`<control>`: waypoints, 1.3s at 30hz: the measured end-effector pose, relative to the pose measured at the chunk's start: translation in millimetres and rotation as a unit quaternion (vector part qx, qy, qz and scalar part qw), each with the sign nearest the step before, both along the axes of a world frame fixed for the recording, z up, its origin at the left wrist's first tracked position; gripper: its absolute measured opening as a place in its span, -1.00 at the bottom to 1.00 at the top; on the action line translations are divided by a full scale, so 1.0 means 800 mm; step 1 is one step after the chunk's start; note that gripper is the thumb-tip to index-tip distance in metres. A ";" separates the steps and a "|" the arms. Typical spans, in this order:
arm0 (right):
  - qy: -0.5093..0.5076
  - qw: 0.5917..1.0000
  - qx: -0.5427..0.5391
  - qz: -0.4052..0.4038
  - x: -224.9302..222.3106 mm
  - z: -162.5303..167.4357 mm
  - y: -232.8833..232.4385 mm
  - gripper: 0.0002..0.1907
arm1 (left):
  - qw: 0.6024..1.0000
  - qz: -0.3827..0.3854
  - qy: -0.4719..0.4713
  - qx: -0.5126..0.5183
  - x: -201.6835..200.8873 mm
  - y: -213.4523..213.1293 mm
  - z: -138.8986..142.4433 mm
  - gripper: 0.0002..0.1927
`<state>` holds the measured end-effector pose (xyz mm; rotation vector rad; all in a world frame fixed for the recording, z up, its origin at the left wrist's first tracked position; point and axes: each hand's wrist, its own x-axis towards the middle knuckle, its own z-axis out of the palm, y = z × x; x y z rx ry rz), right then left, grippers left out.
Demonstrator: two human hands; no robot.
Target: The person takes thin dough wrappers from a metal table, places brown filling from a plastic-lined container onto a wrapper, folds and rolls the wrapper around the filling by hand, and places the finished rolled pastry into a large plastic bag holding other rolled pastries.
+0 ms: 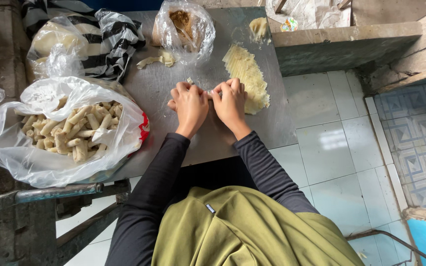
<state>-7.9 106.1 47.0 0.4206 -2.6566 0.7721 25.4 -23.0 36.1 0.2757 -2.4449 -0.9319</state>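
My left hand point(190, 104) and my right hand point(231, 101) rest side by side on a grey metal table point(208, 143), fingers curled over a small pale wrapper roll point(209, 92) pinched between them; most of it is hidden by my fingers. Just right of my right hand lies a stack of thin pale yellow wrapper sheets point(246, 74). To my left a clear plastic bag point(60, 133) holds several finished pale rolls. At the far edge of the table a clear bag of brown filling point(183, 27) stands open.
A black-and-white striped bag point(107, 47) and another clear bag with pale dough point(55, 39) sit at the back left. Dough scraps point(158, 59) and a lump point(258, 27) lie on the table. White floor tiles point(331, 148) spread right; a metal bar point(55, 193) runs below left.
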 end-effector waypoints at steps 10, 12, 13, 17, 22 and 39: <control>0.043 0.997 -0.054 -0.036 -0.065 -0.022 -0.016 -0.78 | 0.998 0.014 0.055 -0.031 -0.060 -0.006 -0.023 -0.80; 0.112 0.988 -0.105 -0.002 -0.068 -0.010 0.015 -0.85 | 0.998 -0.048 0.040 -0.024 -0.049 -0.016 -0.018 -0.90; 0.144 0.981 -0.130 0.015 -0.062 -0.004 0.033 -0.87 | 0.995 -0.078 0.053 -0.032 -0.041 -0.019 -0.014 -0.83; 0.092 0.981 -0.172 0.019 -0.024 0.019 0.081 -0.84 | 0.989 -0.112 0.059 -0.075 -0.023 -0.023 0.021 -0.81; 0.040 0.982 -0.186 0.017 0.034 0.038 0.108 -0.86 | 0.990 -0.062 0.074 -0.106 0.035 -0.021 0.095 -0.86; 0.028 0.997 -0.065 0.034 0.087 0.038 0.141 -0.75 | 0.905 0.307 -0.022 -0.294 0.213 -0.221 0.148 -0.83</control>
